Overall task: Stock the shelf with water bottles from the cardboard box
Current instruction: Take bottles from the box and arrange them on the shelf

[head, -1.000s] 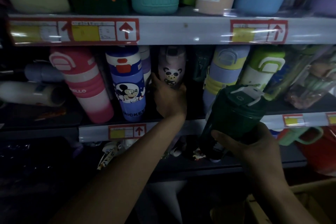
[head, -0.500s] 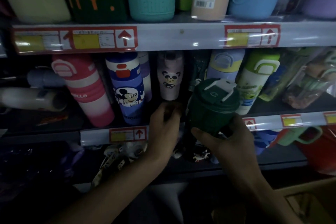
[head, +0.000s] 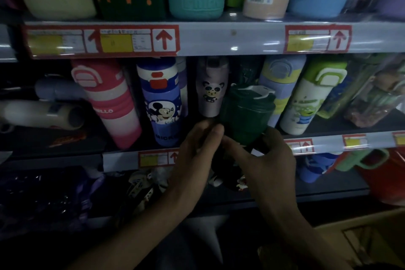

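One left hand point(head: 196, 155), one right hand point(head: 268, 166), one dark green bottle point(head: 246, 116), one cardboard box point(head: 381, 228), one panda bottle point(head: 211, 96).

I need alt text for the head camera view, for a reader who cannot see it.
A person's right hand grips a dark green bottle near its base, at a store shelf, between a panda bottle and a purple and yellow bottle. The left hand is close beside the green bottle. Colourful bottles fill the shelves.
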`<state>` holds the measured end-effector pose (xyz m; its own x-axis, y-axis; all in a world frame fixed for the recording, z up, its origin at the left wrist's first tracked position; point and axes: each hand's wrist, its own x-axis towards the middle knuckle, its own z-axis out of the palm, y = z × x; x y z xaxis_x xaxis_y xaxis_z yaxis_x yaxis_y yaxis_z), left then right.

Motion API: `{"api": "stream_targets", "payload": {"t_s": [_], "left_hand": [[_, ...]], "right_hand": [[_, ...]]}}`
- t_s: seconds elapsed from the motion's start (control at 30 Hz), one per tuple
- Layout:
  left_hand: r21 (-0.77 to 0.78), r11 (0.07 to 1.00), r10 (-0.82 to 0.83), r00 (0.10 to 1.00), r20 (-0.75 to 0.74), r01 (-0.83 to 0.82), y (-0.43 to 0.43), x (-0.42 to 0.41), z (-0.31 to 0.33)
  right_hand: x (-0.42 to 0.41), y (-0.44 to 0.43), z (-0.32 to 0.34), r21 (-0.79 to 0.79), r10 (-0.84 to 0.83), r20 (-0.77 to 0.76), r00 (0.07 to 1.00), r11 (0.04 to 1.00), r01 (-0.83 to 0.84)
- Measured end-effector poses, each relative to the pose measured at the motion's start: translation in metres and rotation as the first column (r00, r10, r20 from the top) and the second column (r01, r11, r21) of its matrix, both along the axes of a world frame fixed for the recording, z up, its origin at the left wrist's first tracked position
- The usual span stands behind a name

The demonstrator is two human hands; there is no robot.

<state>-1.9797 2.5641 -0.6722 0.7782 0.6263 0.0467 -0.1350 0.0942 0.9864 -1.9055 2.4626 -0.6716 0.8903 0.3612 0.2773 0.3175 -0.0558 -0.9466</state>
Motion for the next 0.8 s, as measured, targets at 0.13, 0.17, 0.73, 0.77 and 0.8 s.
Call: {"api": "stream_targets", "payload": {"t_s": [0.13,0.17,0.73,0.77,0.8], "left_hand": [[-0.118,0.993,0.004,1.000,0.009,-0.002,0.006,-0.003,0.004],[-0.143,0.990,0.016,1.000,0.016,-0.013,0.007,-0.002,0.003],[-0.448,0.894,0.038,0.997,0.072,-0.001,0.015,0.013,0.010],[-0.459,0.889,0.026,0.997,0.075,0.012,0.016,0.014,0.010],[-0.467,0.884,0.012,0.997,0.079,0.026,0.017,0.015,0.010]], "right_hand": [[-0.011,-0.005,0.001,-0.054,0.089,0.017,0.996,0.995,-0.088],[-0.013,-0.007,-0.001,-0.056,0.092,0.014,0.996,0.994,-0.091],[0.001,-0.009,0.004,-0.013,0.258,-0.261,0.930,0.963,-0.270],[0.001,-0.009,0.004,-0.028,0.270,-0.245,0.931,0.958,-0.285],[0.000,-0.009,0.005,-0.036,0.293,-0.232,0.927,0.950,-0.310]]}}
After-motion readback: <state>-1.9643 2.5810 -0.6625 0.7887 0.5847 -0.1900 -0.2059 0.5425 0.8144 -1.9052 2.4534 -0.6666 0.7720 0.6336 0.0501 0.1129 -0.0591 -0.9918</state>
